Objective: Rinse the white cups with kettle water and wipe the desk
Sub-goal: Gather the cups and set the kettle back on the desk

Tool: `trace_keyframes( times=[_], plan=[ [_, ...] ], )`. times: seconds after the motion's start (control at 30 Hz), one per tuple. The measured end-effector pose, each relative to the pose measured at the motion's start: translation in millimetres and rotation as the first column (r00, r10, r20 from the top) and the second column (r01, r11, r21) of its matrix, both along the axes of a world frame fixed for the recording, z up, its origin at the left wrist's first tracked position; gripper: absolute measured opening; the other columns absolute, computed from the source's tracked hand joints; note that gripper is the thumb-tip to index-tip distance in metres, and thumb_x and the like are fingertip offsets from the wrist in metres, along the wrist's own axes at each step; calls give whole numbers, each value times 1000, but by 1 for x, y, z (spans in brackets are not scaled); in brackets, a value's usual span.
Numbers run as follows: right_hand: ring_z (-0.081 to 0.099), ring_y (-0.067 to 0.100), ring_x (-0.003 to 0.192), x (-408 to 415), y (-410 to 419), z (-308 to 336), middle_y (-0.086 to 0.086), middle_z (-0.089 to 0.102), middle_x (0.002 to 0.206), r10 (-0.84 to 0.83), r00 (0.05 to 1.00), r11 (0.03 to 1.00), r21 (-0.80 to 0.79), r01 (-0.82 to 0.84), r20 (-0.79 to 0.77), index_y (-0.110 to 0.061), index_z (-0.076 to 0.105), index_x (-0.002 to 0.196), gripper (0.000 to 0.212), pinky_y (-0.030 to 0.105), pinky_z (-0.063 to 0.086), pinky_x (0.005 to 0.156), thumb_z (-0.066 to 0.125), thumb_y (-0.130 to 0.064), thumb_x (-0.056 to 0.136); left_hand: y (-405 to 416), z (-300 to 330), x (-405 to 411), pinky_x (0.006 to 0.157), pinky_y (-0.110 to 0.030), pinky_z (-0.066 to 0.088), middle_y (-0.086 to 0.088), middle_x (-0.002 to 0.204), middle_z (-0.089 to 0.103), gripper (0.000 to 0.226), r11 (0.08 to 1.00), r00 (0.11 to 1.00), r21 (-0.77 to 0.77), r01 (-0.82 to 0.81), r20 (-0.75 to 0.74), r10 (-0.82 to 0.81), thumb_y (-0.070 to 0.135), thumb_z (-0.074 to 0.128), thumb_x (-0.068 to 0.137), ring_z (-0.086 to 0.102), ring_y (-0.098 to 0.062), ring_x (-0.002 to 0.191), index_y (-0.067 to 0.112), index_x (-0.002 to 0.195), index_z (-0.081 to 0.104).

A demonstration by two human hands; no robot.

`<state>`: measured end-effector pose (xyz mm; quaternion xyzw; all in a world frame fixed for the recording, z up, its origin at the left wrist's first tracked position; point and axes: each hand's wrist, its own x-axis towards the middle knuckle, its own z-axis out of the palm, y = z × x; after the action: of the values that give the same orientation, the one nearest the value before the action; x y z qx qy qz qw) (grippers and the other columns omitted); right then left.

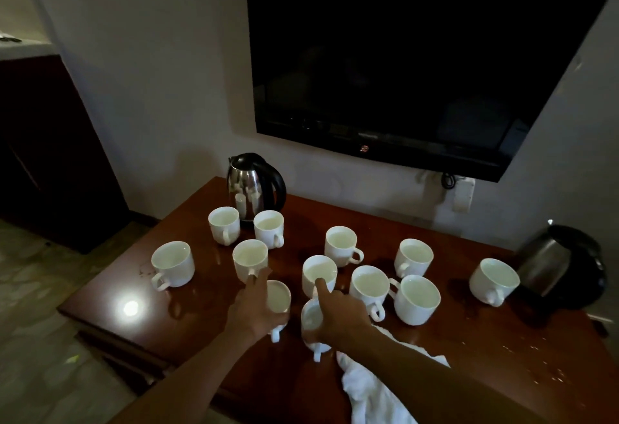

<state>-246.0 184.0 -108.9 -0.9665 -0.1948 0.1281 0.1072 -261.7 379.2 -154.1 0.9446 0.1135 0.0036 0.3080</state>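
Note:
Several white cups stand on the brown desk (469, 340), most with liquid inside. My left hand (251, 309) grips a cup (279, 296) near the front, fingers wrapped round its side. My right hand (338, 313) holds another cup (310, 323) beside it, with the forefinger stretched over a third cup (318, 273). A steel kettle with a black handle (254, 185) stands at the back left. A second kettle (562, 262) is at the right edge. A white cloth (371, 390) lies under my right forearm.
A dark wall-mounted television (418, 55) hangs above the desk. A socket and cable (459, 192) sit on the wall below it. Water drops (536, 363) spot the desk's right front. A dark cabinet (50, 142) stands at the left over a tiled floor.

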Motion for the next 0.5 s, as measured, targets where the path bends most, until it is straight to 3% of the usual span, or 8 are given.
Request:
trace_keyframes(
  times=[0.17, 0.3, 0.5],
  plan=[
    [63, 27, 113, 2, -23, -3, 7, 62, 126, -54, 998, 998, -17, 55, 35, -19, 14, 155, 109, 36, 50, 84, 76, -59, 75, -27, 7, 7, 95, -42, 51, 0, 142, 49, 110, 998, 998, -30, 60, -14, -61, 47, 88, 59, 53, -26, 128, 28, 149, 28],
    [62, 29, 112, 1, -26, -3, 8, 61, 126, -39, 998, 999, -29, 41, 42, -18, 16, 153, 107, 38, 46, 81, 78, -56, 74, -39, 4, 16, 94, -45, 52, 1, 136, 50, 108, 994, 993, 8, 108, -49, -107, 43, 86, 49, 53, -26, 126, 30, 142, 33],
    [62, 28, 112, 4, -26, -5, 8, 60, 128, -25, 999, 999, -48, 26, 20, -18, 18, 153, 107, 39, 52, 87, 77, -60, 74, -38, 6, 20, 95, -44, 51, 2, 137, 47, 109, 986, 986, 58, 157, -60, -154, 44, 87, 52, 49, -25, 129, 29, 144, 30]
  ],
)
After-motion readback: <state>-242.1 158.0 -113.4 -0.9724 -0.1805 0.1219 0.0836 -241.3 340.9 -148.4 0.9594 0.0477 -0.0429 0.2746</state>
